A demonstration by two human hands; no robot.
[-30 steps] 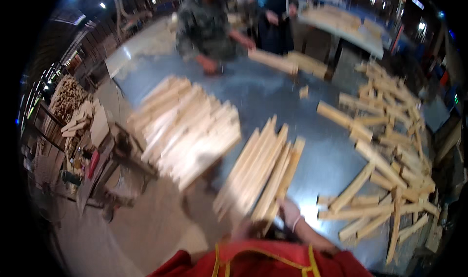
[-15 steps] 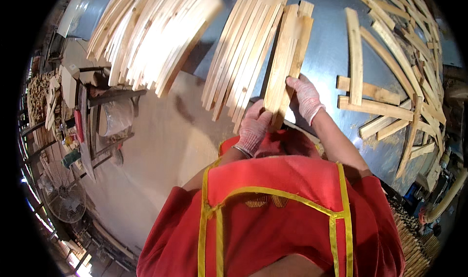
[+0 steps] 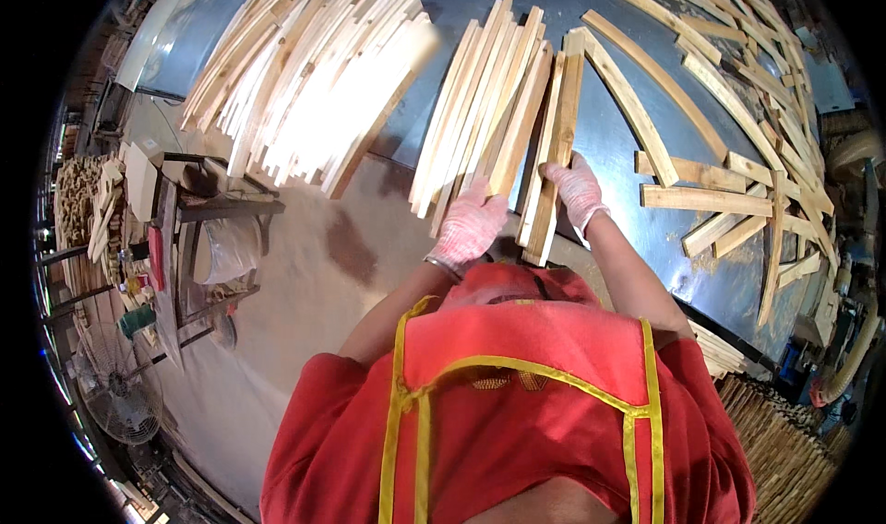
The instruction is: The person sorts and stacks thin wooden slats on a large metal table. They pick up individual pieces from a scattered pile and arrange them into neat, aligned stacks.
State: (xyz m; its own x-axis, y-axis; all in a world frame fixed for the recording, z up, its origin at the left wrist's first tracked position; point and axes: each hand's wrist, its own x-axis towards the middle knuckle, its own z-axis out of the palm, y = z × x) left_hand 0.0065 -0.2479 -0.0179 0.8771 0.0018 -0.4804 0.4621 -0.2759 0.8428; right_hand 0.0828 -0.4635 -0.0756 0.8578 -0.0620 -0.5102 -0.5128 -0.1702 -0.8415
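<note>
Your hands are apart: the white-gloved right hand (image 3: 574, 190) clamps narrow pale wooden strips (image 3: 565, 109) at the grey metal bench's (image 3: 651, 238) front edge; whether the gloved left hand (image 3: 472, 224) grips the neighbouring row of strips (image 3: 472, 100), I cannot tell. That row and a bigger group (image 3: 314, 81) toward the left edge look lined up; a crossed heap (image 3: 734, 111) lies unaligned along the right edge. One slanting strip (image 3: 629, 104) crowds yours.

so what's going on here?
Someone in a red shirt and apron is handling wooden strips at a metal table. Their gloved left hand is at the near end of the middle bundle; the gloved right hand holds a few strips just right of it. A wider stack lies to the left, and loose strips lie jumbled to the right.
</note>
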